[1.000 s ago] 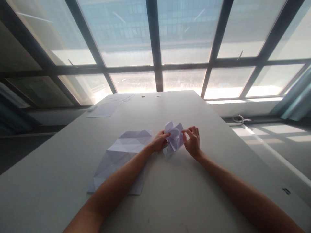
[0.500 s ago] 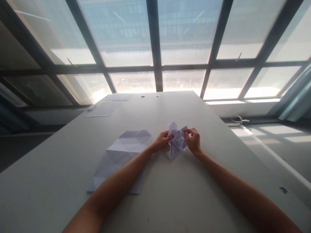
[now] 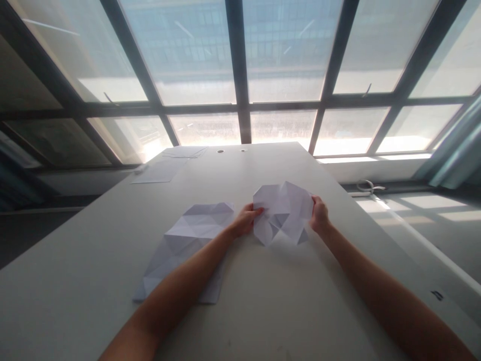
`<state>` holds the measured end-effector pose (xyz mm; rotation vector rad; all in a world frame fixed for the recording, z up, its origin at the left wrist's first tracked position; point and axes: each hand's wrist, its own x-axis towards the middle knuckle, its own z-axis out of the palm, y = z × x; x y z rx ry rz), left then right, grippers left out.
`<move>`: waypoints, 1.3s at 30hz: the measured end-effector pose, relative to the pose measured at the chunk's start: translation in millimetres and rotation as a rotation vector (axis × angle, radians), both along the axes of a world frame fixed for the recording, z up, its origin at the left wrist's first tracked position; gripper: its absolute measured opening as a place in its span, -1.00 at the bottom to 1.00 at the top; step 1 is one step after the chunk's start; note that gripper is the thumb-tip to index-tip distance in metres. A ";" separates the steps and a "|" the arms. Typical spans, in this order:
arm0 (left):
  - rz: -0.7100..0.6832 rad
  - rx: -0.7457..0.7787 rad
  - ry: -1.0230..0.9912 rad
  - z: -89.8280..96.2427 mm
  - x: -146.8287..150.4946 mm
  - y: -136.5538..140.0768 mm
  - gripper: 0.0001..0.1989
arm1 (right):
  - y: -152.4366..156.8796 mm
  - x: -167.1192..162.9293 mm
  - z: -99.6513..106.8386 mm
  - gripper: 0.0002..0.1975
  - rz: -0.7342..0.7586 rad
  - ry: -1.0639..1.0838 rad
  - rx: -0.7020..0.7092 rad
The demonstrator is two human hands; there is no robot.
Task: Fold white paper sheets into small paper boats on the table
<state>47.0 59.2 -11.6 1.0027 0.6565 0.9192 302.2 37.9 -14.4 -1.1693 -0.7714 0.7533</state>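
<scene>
A creased white sheet of paper (image 3: 280, 208), crumpled and partly spread, is held just above the table between both hands. My left hand (image 3: 246, 219) pinches its left edge, thumb on top. On the far side of the sheet, my right hand (image 3: 319, 213) is closed on the right edge; some of its fingers are hidden behind the paper. A second white sheet (image 3: 188, 245) with fold lines lies on the table to the left, partly covered by my left forearm.
The white table (image 3: 263, 311) stretches toward large windows (image 3: 285, 50). Flat papers (image 3: 158, 170) lie at its far left. Two round holes are near the far edge. A coiled white cable (image 3: 366, 186) rests beyond the right side.
My right hand has moved right and pulled the crumpled paper wider open. The left hand has barely shifted and still grips the left edge.
</scene>
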 end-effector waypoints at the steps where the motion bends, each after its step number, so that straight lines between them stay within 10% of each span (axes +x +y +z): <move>1: 0.028 -0.005 -0.012 -0.1 0.2 1.0 -0.62 | 1.7 3.9 -1.4 -0.80 -0.033 0.029 -0.019; 7: 0.186 0.063 -0.060 -3.7 4.4 5.4 -0.56 | -0.8 -0.3 -1.9 -0.80 -0.066 0.146 -0.086; 14: 0.384 0.176 -0.072 -2.2 6.6 7.4 -0.51 | -17.0 -20.9 7.8 -0.70 0.435 0.082 -0.207; 24: 0.592 0.236 0.058 -8.4 -4.2 18.6 -0.67 | -1.6 -10.1 -14.9 -0.70 0.060 0.001 -0.151; 39: 0.351 0.163 0.077 8.2 -3.3 5.3 -0.40 | -3.8 92.6 -6.7 -0.53 0.279 -0.186 -0.214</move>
